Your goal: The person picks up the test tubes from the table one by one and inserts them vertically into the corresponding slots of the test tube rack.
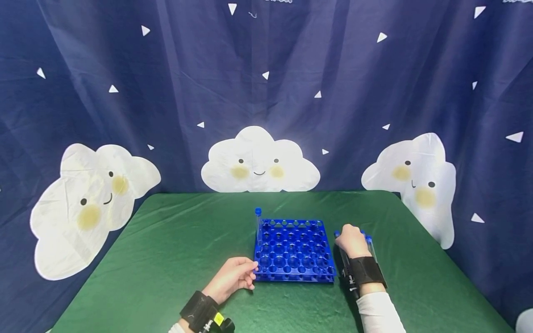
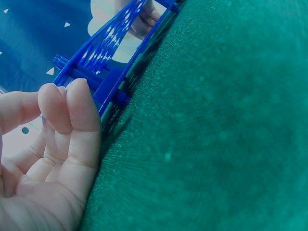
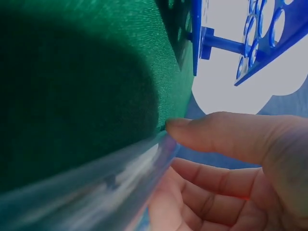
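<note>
From the head view we see a blue tube rack in the middle of the green counter, with one capped tube standing upright in its far-left corner. Our left hand rests at the rack's near-left corner. The left wrist view adds that the curled fingertips touch the rack's edge without gripping. Our right hand lies just beside the rack's right side, over clear tubes on the counter. Only the right wrist view shows a tube held under the thumb.
</note>
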Available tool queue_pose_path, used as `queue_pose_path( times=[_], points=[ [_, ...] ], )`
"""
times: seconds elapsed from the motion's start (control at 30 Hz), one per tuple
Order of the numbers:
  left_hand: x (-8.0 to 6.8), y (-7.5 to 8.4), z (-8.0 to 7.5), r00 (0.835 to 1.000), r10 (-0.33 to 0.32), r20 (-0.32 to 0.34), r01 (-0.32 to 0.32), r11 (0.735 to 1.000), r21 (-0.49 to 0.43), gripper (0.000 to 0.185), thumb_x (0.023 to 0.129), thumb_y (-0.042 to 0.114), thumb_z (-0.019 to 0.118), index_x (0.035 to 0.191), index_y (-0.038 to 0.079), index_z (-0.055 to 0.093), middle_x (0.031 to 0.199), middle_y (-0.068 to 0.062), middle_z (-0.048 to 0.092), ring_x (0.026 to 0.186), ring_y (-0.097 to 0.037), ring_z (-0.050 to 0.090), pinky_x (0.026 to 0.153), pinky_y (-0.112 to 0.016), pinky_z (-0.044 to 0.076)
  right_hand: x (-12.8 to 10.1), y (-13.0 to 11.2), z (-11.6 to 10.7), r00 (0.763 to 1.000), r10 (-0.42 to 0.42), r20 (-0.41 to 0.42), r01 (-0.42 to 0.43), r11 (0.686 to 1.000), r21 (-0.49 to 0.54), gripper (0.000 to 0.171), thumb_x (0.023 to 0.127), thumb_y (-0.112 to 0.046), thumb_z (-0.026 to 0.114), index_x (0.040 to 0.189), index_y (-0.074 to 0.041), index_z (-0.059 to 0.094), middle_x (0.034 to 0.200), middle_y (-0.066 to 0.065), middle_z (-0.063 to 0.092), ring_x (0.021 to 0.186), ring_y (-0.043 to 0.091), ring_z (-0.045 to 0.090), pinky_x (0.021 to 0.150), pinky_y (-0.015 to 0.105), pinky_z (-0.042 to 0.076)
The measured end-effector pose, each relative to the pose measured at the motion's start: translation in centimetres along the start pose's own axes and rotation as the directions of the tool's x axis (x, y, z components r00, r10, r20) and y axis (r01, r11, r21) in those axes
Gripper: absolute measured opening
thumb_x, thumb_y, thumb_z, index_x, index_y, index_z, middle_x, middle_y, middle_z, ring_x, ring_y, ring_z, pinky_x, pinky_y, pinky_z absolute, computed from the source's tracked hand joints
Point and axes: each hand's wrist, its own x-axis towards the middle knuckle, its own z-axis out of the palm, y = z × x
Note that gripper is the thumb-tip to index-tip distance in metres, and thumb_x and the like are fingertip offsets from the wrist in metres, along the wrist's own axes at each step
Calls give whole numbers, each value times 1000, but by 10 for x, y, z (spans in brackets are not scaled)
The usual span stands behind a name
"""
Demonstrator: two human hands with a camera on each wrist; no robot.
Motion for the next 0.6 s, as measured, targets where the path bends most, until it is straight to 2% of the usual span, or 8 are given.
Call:
queue_pose_path(
  times=[0.17, 0.27, 0.4, 0.5, 0.6],
  points=[
    [0, 0, 0, 1000, -1, -1, 1, 1000, 2, 12, 93, 19, 63, 90, 7, 60, 70, 4, 62, 55, -5, 55, 63, -29, 58, -2, -2, -3, 1000, -2, 6, 2, 1000, 5, 12, 70, -6, 62, 74, 5, 62, 83, 31, 66, 70, 39, 64, 58, 51, 50],
    [0, 0, 0, 1000, -2, -3, 2, 1000, 3, 13, 93, 19, 63, 90, 7, 60, 70, 4, 62, 55, -5, 55, 62, -29, 58, -3, -4, -8, 1000, 5, 21, -5, 1000, 24, 10, 70, -7, 62, 71, 2, 59, 76, 24, 64, 66, 33, 59, 55, 45, 48],
    [-1, 0, 0, 1000, -2, -6, 2, 1000, 3, 13, 93, 19, 63, 90, 7, 60, 70, 4, 62, 55, -5, 55, 62, -29, 58, -5, -7, -16, 999, 22, 30, -23, 998, 56, 21, 72, -8, 62, 59, -9, 45, 62, 7, 49, 59, 24, 47, 51, 34, 40],
    [-1, 0, 1, 1000, -2, -7, 2, 1000, 3, 13, 93, 19, 63, 90, 7, 60, 71, 4, 62, 55, -5, 55, 63, -29, 58, -6, -10, -22, 999, 33, 35, -35, 996, 81, 30, 75, -9, 61, 57, -13, 38, 58, 0, 37, 56, 19, 41, 50, 29, 34],
    [-1, 1, 1, 1000, 0, -7, 0, 1000, 4, 13, 93, 19, 63, 91, 6, 60, 71, 4, 62, 55, -5, 55, 63, -29, 58, -6, -12, -29, 1000, 16, 20, -18, 994, 104, 21, 76, -10, 62, 63, -9, 46, 60, 0, 42, 57, 19, 44, 50, 28, 34]
  ],
)
